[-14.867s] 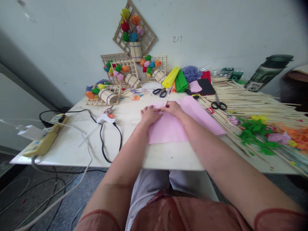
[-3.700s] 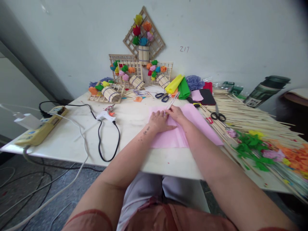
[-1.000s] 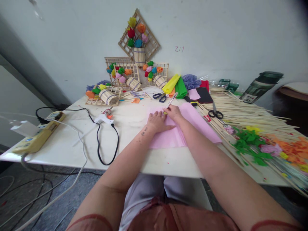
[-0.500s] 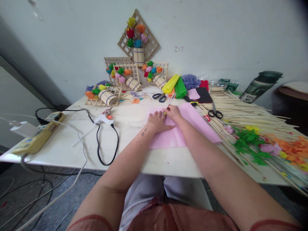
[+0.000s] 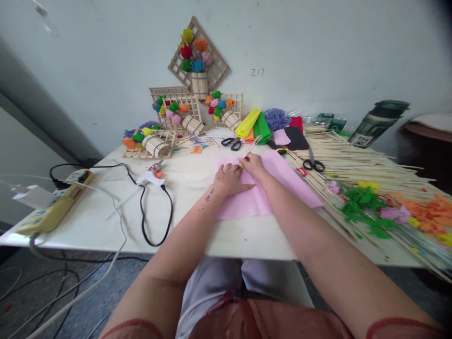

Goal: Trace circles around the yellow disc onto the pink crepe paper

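A sheet of pink paper (image 5: pixel 286 186) lies on the table in front of me. My left hand (image 5: pixel 229 180) is flat on its left part, fingers spread, pressing it down. Close beside it, my right hand (image 5: pixel 252 165) pinches a slim white pen (image 5: pixel 253 145), which leans up and to the right. The pen's tip is hidden by my fingers. A small yellowish thing (image 5: pixel 241 165) shows between the two hands, too small to name. Dark-handled scissors (image 5: pixel 231 143) rest just beyond the paper.
A white glue gun (image 5: pixel 151 178) and a yellow power strip (image 5: pixel 56 202) with cables are at left. Stick lattices with paper flowers (image 5: pixel 197 66) stand at the back. Right are black-handled scissors (image 5: pixel 313 165), wooden sticks (image 5: pixel 356 157), a dark bottle (image 5: pixel 379 123) and green paper pieces (image 5: pixel 363 207).
The view has shifted slightly, so the background sits a little further left. Both hands keep nearly the same place on the pink paper, and the pen stays in my right hand.
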Demonstrator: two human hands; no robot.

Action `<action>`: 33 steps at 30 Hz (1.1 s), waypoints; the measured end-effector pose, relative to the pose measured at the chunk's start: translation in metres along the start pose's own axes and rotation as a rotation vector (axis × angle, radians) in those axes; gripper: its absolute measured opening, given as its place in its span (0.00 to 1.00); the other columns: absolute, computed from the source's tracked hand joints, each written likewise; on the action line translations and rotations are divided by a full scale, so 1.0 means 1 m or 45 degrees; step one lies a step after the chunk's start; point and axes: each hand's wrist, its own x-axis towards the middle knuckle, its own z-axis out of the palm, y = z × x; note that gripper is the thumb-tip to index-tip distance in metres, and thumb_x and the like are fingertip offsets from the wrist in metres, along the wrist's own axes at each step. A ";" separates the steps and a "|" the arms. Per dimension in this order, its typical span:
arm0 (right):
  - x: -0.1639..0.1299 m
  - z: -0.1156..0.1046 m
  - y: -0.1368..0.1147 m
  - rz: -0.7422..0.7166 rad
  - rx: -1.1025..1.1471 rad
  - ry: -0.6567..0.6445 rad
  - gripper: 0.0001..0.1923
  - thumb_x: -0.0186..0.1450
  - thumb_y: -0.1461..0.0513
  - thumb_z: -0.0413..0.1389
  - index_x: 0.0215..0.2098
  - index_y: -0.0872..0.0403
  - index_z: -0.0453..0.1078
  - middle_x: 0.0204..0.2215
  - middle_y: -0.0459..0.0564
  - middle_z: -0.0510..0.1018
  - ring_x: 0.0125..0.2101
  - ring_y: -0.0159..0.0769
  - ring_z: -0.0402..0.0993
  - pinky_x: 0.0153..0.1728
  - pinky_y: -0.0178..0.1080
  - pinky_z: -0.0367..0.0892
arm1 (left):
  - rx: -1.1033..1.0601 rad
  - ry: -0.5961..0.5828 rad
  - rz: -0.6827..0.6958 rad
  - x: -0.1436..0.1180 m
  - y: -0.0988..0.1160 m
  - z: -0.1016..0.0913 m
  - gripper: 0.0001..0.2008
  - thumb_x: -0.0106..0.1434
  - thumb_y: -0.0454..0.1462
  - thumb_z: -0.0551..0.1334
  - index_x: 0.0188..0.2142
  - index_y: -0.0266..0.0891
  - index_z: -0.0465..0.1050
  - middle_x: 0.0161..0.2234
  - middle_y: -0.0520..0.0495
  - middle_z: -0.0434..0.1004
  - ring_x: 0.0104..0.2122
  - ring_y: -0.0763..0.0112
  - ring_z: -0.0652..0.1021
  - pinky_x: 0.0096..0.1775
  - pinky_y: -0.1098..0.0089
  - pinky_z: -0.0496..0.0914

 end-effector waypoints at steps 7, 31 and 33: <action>0.001 0.001 0.002 0.007 0.035 0.006 0.12 0.58 0.57 0.55 0.31 0.58 0.74 0.28 0.52 0.79 0.28 0.33 0.72 0.32 0.33 0.64 | -0.027 0.011 0.003 0.000 -0.002 0.001 0.42 0.55 0.64 0.43 0.58 0.40 0.58 0.58 0.44 0.60 0.55 0.53 0.60 0.55 0.57 0.53; 0.001 -0.001 -0.005 0.049 -0.056 -0.014 0.11 0.58 0.58 0.55 0.31 0.59 0.73 0.31 0.54 0.77 0.31 0.35 0.72 0.34 0.34 0.64 | -0.042 -0.039 -0.022 -0.001 0.000 -0.003 0.41 0.56 0.64 0.42 0.60 0.42 0.55 0.59 0.45 0.57 0.56 0.53 0.59 0.56 0.59 0.53; 0.001 -0.002 -0.005 0.067 -0.029 -0.002 0.10 0.58 0.59 0.55 0.31 0.59 0.73 0.30 0.54 0.78 0.30 0.34 0.72 0.34 0.34 0.64 | -0.041 -0.018 -0.012 -0.001 -0.001 -0.002 0.42 0.55 0.64 0.42 0.60 0.41 0.55 0.59 0.44 0.58 0.56 0.53 0.60 0.55 0.59 0.53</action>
